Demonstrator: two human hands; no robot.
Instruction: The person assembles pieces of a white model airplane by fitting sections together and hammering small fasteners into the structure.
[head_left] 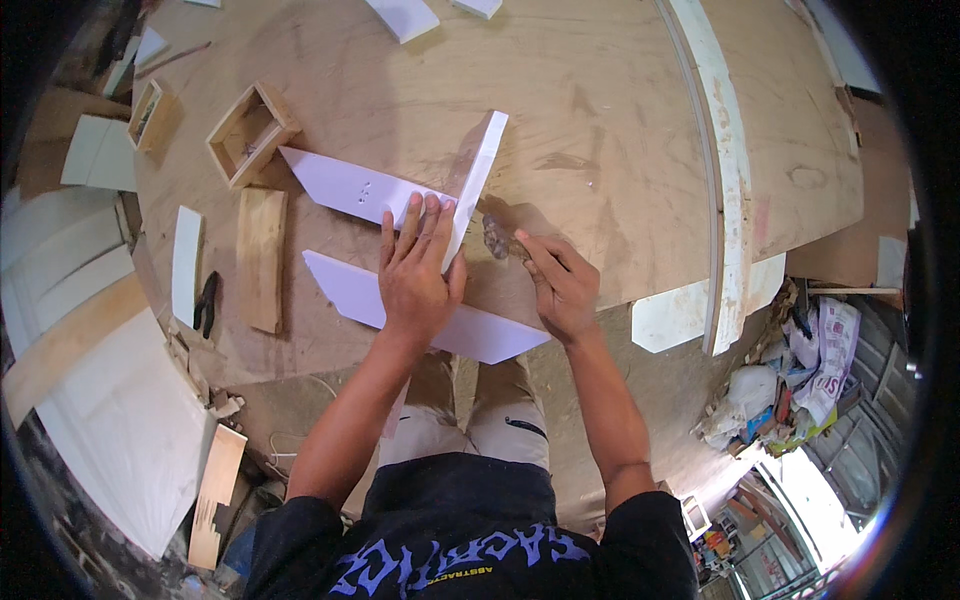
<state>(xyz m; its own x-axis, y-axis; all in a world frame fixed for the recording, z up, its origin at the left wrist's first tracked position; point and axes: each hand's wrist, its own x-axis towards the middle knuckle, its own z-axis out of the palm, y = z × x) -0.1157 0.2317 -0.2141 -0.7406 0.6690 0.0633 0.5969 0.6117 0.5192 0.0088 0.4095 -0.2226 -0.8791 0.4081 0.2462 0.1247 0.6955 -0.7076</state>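
Overall, the pale bench [610, 110] carries a white board [335, 187], pointed at one end and speckled midway, abutting a white crosspiece [484, 165]; the left hand [416, 285] lies flat there, grip released, while the right hand [566, 285] grasps a dark-headed hammer [493, 238].

Smooth white boards [335, 186], grainy matt wood counter [600, 120] — rough, dull metal-looking tool [496, 240], raw wooden box [266, 154], matt cloth shirt [455, 488]

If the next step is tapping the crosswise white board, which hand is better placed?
Probably the right hand: it holds a hammer-like tool close beside the crosswise board. The left hand holds no tool and rests on the adjoining long board.
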